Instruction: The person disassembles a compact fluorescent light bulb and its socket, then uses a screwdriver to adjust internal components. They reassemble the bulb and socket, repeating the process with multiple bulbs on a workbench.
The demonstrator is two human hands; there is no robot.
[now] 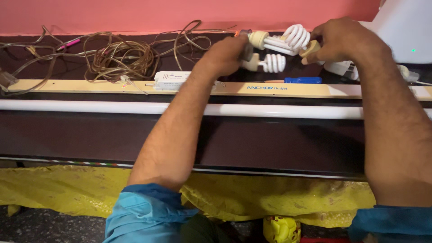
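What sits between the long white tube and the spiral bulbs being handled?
Head view: the cream batten fitting, with a blue-handled screwdriver on its far edge, lies between the tube and the bulbs.

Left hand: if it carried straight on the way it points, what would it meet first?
Probably the spiral bulb that the right hand holds; the left hand points right toward it, though depth is unclear.

Wires: I see a tangled brown bundle (114, 56) at far left.
Tube: long white lamp (90, 107) along the front.
Screwdriver: blue handle (302, 80).
Cloth: yellow (58, 189) below.
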